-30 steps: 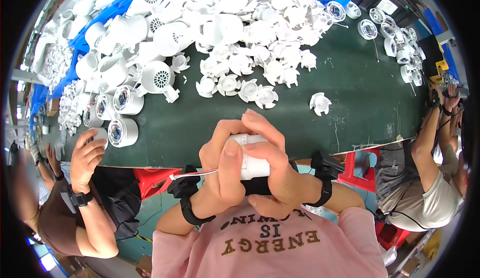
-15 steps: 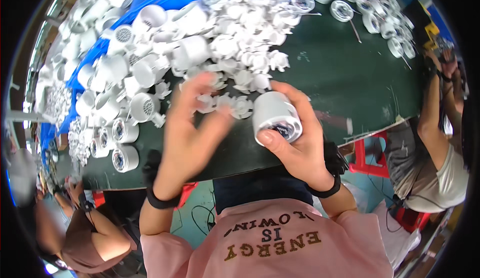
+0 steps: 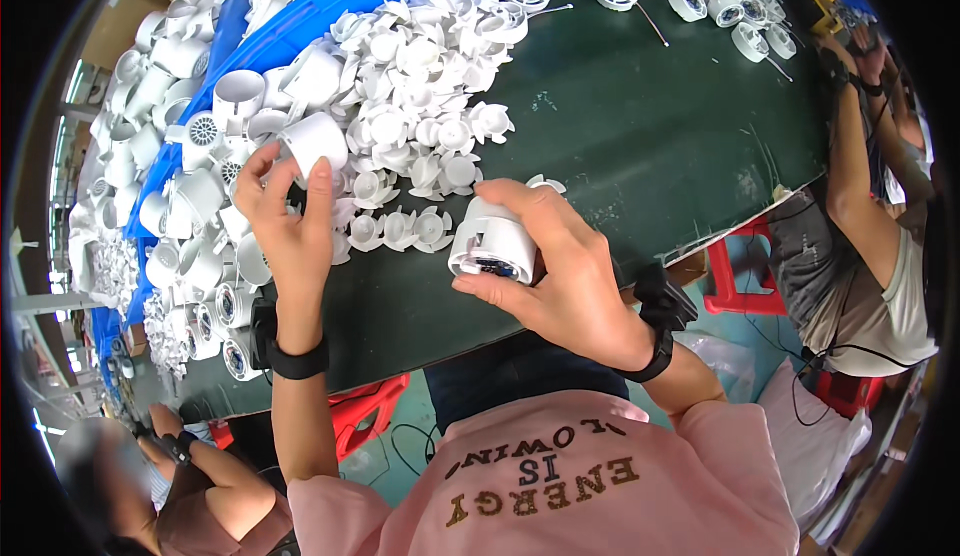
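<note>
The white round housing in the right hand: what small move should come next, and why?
Probably lift the left hand clear of the pile with its white cylinder part; the right hand holds the round housing apart, over the green table.

Both hands raised over the table, forearms entering from below.
Left hand (image 3: 285,221): fingers spread upward, thumb extended, dark band on wrist. Right hand (image 3: 555,266): fingers curled closed in a grip, palm turned left, wrist bent, dark band too.
</note>
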`<state>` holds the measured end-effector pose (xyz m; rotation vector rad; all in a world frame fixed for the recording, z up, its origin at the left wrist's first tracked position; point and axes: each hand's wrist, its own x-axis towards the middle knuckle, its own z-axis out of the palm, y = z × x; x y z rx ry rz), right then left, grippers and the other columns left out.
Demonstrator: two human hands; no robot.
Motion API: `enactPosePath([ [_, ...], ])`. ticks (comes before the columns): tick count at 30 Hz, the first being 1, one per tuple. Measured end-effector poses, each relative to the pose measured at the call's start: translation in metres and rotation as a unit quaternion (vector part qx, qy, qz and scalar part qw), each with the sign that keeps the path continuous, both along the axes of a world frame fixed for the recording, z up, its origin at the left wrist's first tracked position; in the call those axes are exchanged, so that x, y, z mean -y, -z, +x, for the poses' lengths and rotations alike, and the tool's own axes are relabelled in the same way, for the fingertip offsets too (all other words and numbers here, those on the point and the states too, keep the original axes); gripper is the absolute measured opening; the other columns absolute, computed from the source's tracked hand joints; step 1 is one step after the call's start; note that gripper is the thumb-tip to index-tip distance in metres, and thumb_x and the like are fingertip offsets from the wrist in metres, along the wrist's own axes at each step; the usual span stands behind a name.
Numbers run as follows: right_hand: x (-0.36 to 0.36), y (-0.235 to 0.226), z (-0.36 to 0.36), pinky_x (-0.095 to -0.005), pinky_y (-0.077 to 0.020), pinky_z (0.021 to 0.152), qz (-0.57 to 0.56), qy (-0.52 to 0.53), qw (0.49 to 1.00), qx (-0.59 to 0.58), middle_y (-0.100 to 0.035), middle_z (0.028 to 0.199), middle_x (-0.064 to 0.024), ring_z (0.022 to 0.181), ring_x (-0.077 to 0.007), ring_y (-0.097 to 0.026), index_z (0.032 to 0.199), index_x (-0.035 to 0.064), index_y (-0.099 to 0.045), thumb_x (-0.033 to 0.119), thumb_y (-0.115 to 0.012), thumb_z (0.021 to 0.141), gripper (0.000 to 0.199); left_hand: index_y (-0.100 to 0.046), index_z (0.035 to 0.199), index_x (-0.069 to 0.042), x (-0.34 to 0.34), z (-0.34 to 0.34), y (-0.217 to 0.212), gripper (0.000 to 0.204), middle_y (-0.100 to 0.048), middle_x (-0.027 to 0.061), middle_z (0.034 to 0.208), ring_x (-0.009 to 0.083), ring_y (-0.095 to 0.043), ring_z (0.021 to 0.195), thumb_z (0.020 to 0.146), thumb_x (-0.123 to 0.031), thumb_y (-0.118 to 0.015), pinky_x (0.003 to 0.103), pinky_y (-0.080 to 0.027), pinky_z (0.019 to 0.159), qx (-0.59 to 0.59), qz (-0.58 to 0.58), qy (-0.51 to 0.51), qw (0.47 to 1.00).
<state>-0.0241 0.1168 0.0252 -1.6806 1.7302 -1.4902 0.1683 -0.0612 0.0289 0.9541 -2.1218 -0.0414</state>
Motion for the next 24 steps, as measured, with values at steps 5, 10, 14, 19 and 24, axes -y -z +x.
enactPosePath([
  [5,-0.003,-0.001,0.001,-0.0247,-0.0516,0.066,0.082,-0.125,0.911,0.385,-0.06,0.103,-0.0091,0.082,-0.0117,-0.061,0.13,0.0024,-0.04,0.011,-0.077,0.078,0.064,-0.061,0.093,0.0,-0.018,0.005,-0.01,0.011,-0.044,0.0174,0.132,0.0226,-0.048,0.119,0.09,-0.011,-0.062,0.034,-0.038,0.096,-0.215,0.207,0.1,0.949],
  [10,-0.005,-0.018,-0.009,-0.0243,-0.0492,0.061,0.144,-0.196,0.804,0.543,-0.059,0.096,-0.0066,0.069,-0.0112,-0.058,0.133,0.0006,-0.041,0.03,-0.07,0.085,0.063,-0.061,0.105,-0.004,-0.044,0.003,-0.02,0.045,-0.046,0.0198,0.13,0.0335,-0.054,0.108,0.065,-0.006,-0.08,0.039,-0.042,0.092,-0.071,0.042,0.1,0.992],
  [14,0.002,-0.019,-0.002,-0.0245,-0.0487,0.071,0.134,-0.188,0.833,0.502,-0.056,0.1,-0.0056,0.082,-0.0101,-0.057,0.128,0.0009,-0.042,0.02,-0.077,0.079,0.062,-0.051,0.129,-0.007,-0.06,-0.008,-0.027,0.077,-0.046,0.0162,0.129,0.0272,-0.055,0.095,0.058,-0.009,-0.081,0.039,-0.034,0.089,0.052,-0.071,0.05,0.995],
  [19,0.008,-0.028,0.014,-0.0312,-0.0438,0.091,0.006,-0.16,0.973,0.167,-0.052,0.119,-0.013,0.107,-0.0195,-0.055,0.126,0.0005,-0.046,0.013,-0.079,0.069,0.067,-0.054,0.128,-0.01,-0.09,-0.013,-0.028,0.075,-0.045,0.0176,0.128,0.0228,-0.057,0.099,0.058,-0.012,-0.079,0.039,-0.029,0.091,0.043,-0.016,0.159,0.986],
  [24,0.004,-0.034,0.013,-0.0357,-0.0506,0.078,0.132,-0.2,0.97,0.048,-0.057,0.107,-0.0127,0.09,-0.0283,-0.062,0.121,0.0019,-0.053,0.01,-0.08,0.062,0.065,-0.058,0.122,-0.015,-0.102,-0.01,-0.03,0.061,-0.053,0.0149,0.116,0.0238,-0.055,0.093,0.065,-0.011,-0.078,0.035,-0.039,0.077,0.051,-0.049,0.238,0.969],
])
